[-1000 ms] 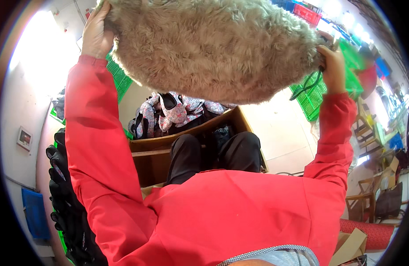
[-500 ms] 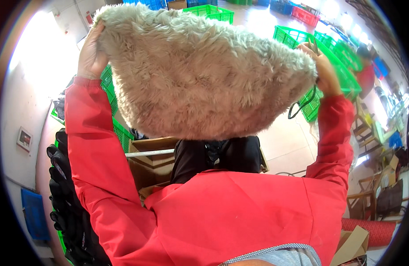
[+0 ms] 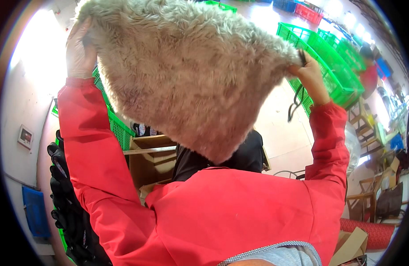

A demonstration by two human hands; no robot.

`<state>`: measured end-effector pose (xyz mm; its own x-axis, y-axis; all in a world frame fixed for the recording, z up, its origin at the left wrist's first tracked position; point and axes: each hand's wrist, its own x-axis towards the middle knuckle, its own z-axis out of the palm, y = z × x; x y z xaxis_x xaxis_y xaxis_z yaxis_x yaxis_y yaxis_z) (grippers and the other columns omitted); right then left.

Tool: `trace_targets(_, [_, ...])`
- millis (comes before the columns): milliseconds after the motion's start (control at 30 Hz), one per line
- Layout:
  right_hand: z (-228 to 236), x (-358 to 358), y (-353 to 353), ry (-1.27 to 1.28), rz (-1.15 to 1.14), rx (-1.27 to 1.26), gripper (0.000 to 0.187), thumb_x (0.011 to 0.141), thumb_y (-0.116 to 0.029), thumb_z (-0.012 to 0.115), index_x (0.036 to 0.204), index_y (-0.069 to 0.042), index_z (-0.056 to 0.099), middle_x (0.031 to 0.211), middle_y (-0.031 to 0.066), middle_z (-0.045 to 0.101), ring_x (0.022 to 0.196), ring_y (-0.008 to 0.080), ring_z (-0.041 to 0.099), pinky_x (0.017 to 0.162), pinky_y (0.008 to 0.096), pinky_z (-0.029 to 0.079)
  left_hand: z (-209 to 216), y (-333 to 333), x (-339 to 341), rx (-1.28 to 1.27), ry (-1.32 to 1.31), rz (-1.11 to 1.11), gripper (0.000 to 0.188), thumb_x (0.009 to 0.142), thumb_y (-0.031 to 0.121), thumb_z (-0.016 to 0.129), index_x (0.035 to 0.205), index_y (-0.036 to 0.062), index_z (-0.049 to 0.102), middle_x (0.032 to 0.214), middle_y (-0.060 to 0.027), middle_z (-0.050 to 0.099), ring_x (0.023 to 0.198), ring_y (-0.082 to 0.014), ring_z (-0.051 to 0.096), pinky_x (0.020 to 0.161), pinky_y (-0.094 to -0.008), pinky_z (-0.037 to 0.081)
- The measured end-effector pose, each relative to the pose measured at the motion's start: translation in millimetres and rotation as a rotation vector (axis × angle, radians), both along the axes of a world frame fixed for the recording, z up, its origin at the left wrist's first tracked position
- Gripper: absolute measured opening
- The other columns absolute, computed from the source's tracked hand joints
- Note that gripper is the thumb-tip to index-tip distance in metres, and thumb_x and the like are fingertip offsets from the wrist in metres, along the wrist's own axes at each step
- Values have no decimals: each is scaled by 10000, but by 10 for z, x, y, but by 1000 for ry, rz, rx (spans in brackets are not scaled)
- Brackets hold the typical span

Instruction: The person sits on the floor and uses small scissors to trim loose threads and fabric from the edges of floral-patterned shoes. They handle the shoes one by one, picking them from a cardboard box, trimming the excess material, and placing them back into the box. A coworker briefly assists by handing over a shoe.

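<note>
Fingers (image 3: 81, 29) apparently round fur (image 3: 182, 71), corner (image 3: 218, 153) lower

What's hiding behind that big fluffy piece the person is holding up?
Around the edges of the furry piece, parts of green crates, a brown box, dark trousers and pale floor show. Whatever lies directly behind its middle is covered, so I cannot tell.
</note>
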<state>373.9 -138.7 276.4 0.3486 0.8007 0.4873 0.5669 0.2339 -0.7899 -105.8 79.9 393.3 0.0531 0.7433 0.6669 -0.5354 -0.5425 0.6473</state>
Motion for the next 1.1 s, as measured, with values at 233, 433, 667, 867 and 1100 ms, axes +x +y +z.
trace_targets(233, [108, -44, -354, -49, -99, 293, 239, 835, 24, 620, 1063, -48, 626, 907, -42, 608, 798, 38, 547, 713, 196, 454, -197, -539, -280, 11, -62, -201, 455, 1032, 179, 432, 1424, -51, 397, 1418, -174, 466, 1297, -313, 450, 1115, -447, 342])
trace_targets(433, [175, -29, -1347, -163, 99, -134, 335, 688, 84, 643, 995, -49, 636, 886, -48, 606, 821, 69, 574, 723, 238, 473, -1253, -818, -1234, 640, 559, 204, 380, 882, 176, 619, 1185, -48, 571, 1274, -214, 536, 1103, -374, 552, 944, -491, 469])
trace_targets(667, [-126, -199, -1716, -385, 884, -999, 300, 728, 4, 743, 1019, -10, 674, 894, 84, 702, 800, 180, 664, 728, 293, 519, -2025, -1702, -1450, 460, 688, -1004, 100, 740, 51, 726, 797, -2, 663, 945, -191, 637, 760, -330, 627, 605, -403, 485])
trace_targets(867, [-605, -150, -1647, 20, 889, -1305, 358, 774, -20, 729, 1124, 2, 656, 913, 35, 694, 844, 68, 609, 759, 268, 517, -2529, -2048, -1612, 20, 478, -922, 108, 769, 24, 757, 818, -21, 671, 924, -213, 648, 786, -318, 638, 667, -396, 502])
trace_targets(1100, [-682, -148, -1448, -4, 818, -1250, 325, 735, 42, 692, 1057, 11, 658, 898, 29, 675, 812, 87, 609, 727, 268, 501, -2694, -1965, -1551, -316, 314, -660, 104, 759, 40, 769, 818, 13, 687, 918, -217, 652, 825, -288, 660, 672, -375, 534])
